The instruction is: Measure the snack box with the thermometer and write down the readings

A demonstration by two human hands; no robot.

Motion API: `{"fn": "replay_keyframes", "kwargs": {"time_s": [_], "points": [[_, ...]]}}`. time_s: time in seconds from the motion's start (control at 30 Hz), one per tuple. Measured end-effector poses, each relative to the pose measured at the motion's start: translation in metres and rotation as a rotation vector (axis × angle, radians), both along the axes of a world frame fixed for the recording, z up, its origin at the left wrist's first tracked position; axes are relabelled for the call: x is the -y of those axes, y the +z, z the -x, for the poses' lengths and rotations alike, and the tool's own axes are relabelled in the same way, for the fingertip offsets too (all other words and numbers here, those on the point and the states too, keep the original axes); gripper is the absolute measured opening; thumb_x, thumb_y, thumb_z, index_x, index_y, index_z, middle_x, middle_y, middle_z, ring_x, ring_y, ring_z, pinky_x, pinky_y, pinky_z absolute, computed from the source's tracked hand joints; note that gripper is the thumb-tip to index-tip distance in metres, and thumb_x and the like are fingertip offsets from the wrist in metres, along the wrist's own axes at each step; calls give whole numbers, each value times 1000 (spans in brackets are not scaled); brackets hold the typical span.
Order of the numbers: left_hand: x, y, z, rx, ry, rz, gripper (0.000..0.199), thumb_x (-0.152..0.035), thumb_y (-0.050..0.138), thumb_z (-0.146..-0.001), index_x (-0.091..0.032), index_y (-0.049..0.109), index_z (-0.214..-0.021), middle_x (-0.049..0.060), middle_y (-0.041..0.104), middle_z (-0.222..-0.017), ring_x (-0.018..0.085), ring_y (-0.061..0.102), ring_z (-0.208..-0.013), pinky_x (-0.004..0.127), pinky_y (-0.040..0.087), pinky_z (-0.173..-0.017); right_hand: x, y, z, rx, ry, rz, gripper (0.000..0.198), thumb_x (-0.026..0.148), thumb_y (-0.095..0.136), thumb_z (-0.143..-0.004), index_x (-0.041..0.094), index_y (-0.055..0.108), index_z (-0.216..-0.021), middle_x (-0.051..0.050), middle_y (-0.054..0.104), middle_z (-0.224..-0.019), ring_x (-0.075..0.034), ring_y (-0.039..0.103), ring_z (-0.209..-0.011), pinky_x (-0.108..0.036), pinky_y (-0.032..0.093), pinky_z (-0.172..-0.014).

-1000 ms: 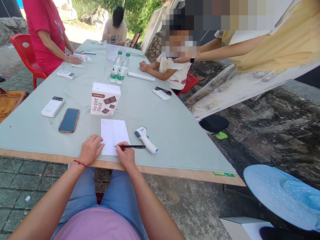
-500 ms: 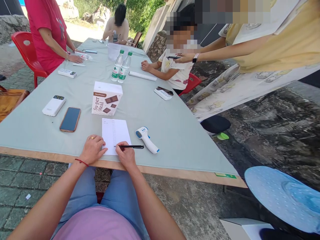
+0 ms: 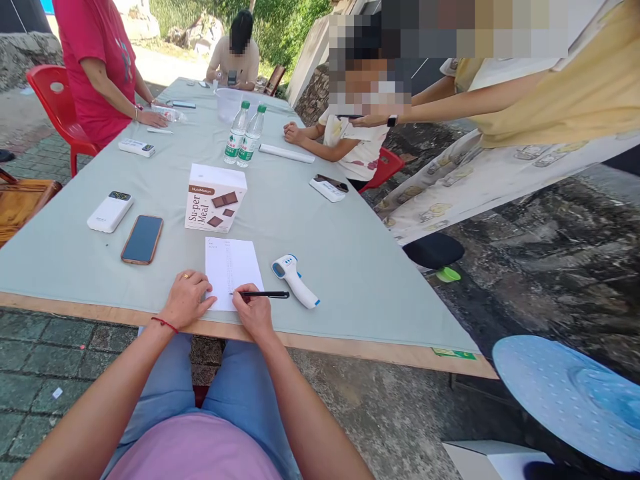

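A white sheet of paper [image 3: 245, 260] lies near the table's front edge, with a column of small marks down its middle, too fine to read. My right hand [image 3: 254, 313] grips a black pen [image 3: 267, 294], its tip on the lower part of the sheet. My left hand [image 3: 187, 298] rests at the sheet's left edge, fingers stretched out and holding nothing. Just right of the paper is a white and blue infrared thermometer [image 3: 296, 280]. Behind the sheet stands a white Su-per Meal box [image 3: 216, 198]. To the left lies a phone [image 3: 143, 239] with an orange-brown case.
A white power bank [image 3: 111, 211] lies left on the table [image 3: 380, 293]. Two water bottles [image 3: 243, 137], a clear basin [image 3: 228, 105] and another power bank [image 3: 327, 189] are farther back. Several people are around the table. A blue hat [image 3: 565, 400] is at right.
The whole view has shifted very slightly. My hands, the pen and the paper keep nearly the same positions relative to each other.
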State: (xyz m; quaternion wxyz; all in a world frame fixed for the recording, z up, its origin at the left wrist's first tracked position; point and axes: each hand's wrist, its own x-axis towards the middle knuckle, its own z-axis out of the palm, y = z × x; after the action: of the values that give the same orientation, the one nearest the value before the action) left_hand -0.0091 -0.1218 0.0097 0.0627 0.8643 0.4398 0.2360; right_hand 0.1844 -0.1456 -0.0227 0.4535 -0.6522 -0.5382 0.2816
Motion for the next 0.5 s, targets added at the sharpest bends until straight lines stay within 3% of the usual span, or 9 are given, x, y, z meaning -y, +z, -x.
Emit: {"fn": "replay_keyframes", "kwargs": {"time_s": [0.5], "points": [[0,-2,0,15,6,-1,6,-26,69,-86,-20,68,-87,7,70,-99,25,61,-99,44,47,-94,2,2,0,-59,-29,11,21,44,52,-71,25,61,-72,0,68,-66,-21,62,-64,-33,49,-67]]}}
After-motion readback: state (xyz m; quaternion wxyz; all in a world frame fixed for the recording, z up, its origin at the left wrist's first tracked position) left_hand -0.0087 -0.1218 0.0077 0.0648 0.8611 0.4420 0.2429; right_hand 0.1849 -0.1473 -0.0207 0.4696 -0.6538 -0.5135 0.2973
